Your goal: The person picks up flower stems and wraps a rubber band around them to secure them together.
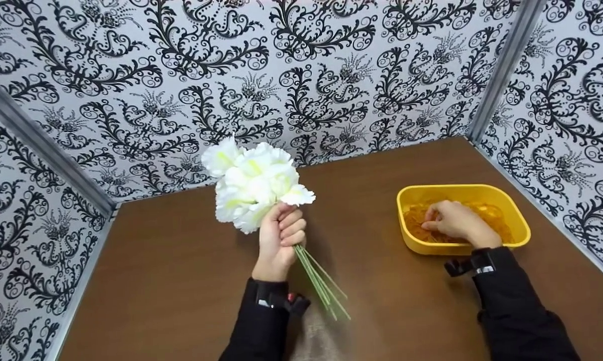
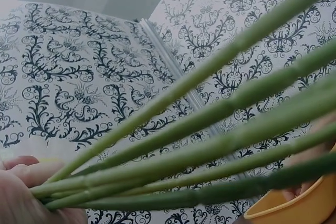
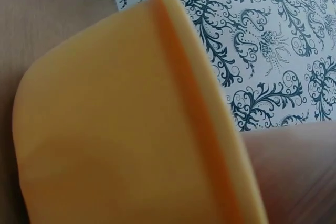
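Even, bright light in the head view washes out the white flowers [image 1: 254,173]; pale glare lies toward the near edge of the table [image 1: 181,281]; right wrist view dimmer, yellow tub [image 3: 105,103] blurred

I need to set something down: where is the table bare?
The table looks bare between the left wall and the flowers, and from the flowers to the tub, toward the back wall. Crowded: around the stems and left hand, and the tub, holding amber bits and the right hand.
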Demonstrator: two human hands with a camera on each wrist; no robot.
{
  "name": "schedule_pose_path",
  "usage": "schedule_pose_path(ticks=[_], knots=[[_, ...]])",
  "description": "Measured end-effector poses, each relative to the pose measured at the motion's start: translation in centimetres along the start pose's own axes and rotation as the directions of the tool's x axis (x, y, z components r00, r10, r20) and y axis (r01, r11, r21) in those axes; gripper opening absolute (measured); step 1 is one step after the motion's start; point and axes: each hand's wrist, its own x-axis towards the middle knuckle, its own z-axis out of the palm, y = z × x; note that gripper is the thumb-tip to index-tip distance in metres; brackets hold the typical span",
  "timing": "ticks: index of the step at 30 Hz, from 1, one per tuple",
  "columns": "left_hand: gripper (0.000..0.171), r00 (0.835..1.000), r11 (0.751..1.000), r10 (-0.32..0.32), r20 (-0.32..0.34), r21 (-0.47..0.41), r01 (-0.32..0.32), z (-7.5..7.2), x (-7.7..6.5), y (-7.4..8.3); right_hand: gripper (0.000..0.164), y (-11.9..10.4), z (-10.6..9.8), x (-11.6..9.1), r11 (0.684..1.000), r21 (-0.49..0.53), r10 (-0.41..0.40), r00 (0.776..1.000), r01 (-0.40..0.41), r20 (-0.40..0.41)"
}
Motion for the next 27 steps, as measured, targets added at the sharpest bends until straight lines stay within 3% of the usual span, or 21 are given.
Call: schedule_pose_path(ticks=[7, 13, 18, 21, 27], knots=[[0.034, 0.994, 0.997, 0.079, -0.072, 0.018, -0.078, -0.3, 0.0, 0.4, 0.020, -1.0, -1.2, -0.7, 0.993, 0.101, 0.066, 0.998, -0.067, 0.013], [0.035, 0.985, 0.990, 0.141, -0.104, 0.022, -0.140, -0.7, 0.0, 0.5, 0.027, -2.4, -3.0, -1.7, 0.991, 0.124, 0.057, 0.993, -0.045, -0.101], [0.036, 0.982, 0.989, 0.150, -0.113, 0.013, -0.150, -1.0, 0.1, 0.6, 0.024, -4.3, -4.4, -3.1, 0.995, 0.102, 0.008, 0.978, 0.014, -0.210], [0.037, 0.980, 0.988, 0.156, -0.122, 0.014, -0.155, -1.0, 0.1, 0.7, 0.019, -5.8, -4.7, -3.9, 0.995, 0.017, -0.085, 0.947, 0.095, -0.310], [0.037, 0.977, 0.986, 0.166, -0.134, 0.020, -0.164, -1.0, 0.2, 0.5, 0.009, -8.8, -4.8, -5.6, 0.956, -0.106, -0.291, 0.848, 0.273, -0.443]])
